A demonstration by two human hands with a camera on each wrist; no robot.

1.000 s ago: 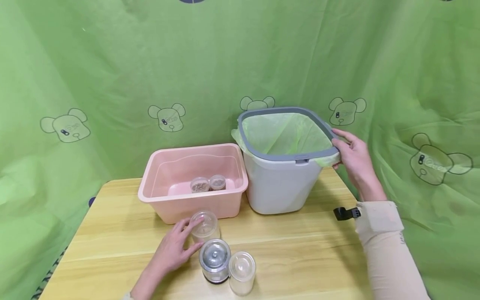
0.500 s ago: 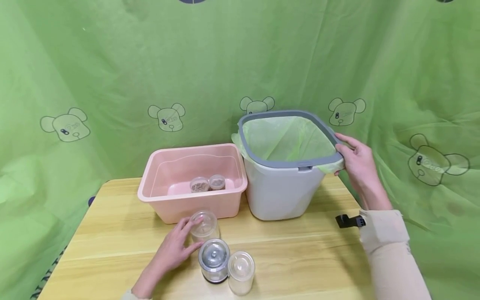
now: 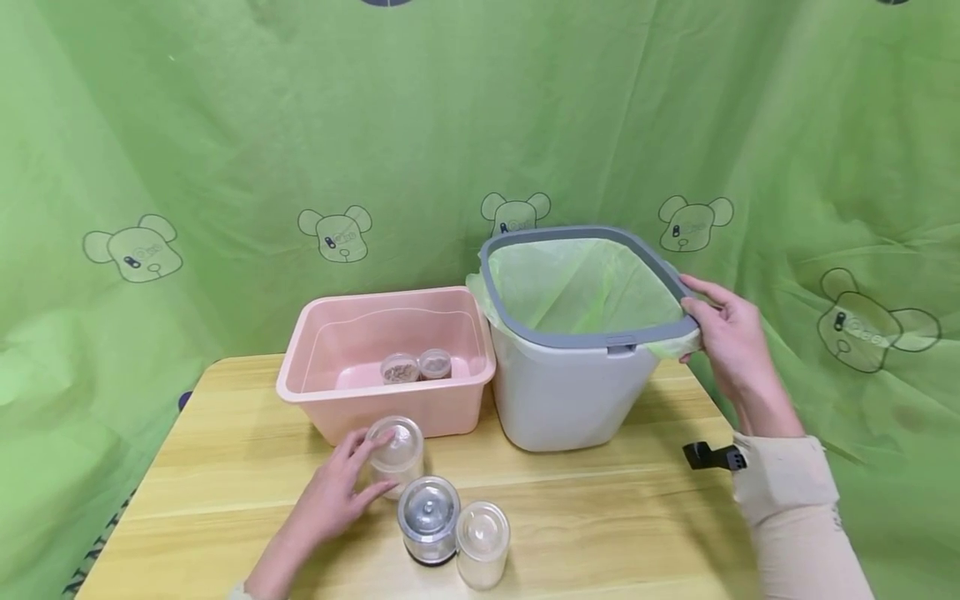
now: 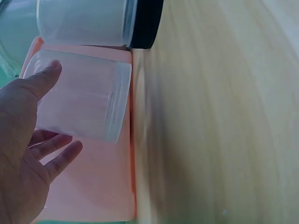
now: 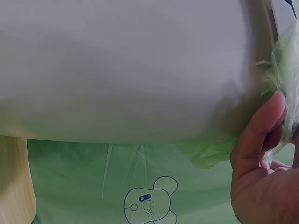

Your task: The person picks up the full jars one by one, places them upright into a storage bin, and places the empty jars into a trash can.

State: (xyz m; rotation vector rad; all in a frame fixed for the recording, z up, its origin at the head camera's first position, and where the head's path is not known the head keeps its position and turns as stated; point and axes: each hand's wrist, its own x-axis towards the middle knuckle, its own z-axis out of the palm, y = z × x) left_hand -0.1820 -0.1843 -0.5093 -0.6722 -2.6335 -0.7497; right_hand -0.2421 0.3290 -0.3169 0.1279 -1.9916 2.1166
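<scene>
My left hand (image 3: pixel 330 492) holds a clear plastic jar (image 3: pixel 402 467) between thumb and fingers, in front of the pink tub (image 3: pixel 442 410). In the left wrist view the thumb (image 4: pixel 44 79) lies along one side of the jar and the fingertips (image 4: pixel 65 156) are at the other. Close by stand a clear jar with a black base (image 3: pixel 429 512) and another clear jar (image 3: pixel 483 542). My right hand (image 3: pixel 731 337) grips the grey rim (image 3: pixel 570 340) of a white trash bin (image 3: pixel 570 400), over its green liner bag (image 3: pixel 592 283); the bin leans toward that hand.
Two small round containers (image 3: pixel 401 369) with brownish contents sit inside the pink tub. Tub and trash bin stand side by side on the wooden table (image 3: pixel 600 517). A green curtain (image 3: pixel 420 108) with bear prints hangs behind.
The held jar has shifted left with my left hand, away from the black-based jar. My right hand has drawn the trash bin's rim toward the front and right.
</scene>
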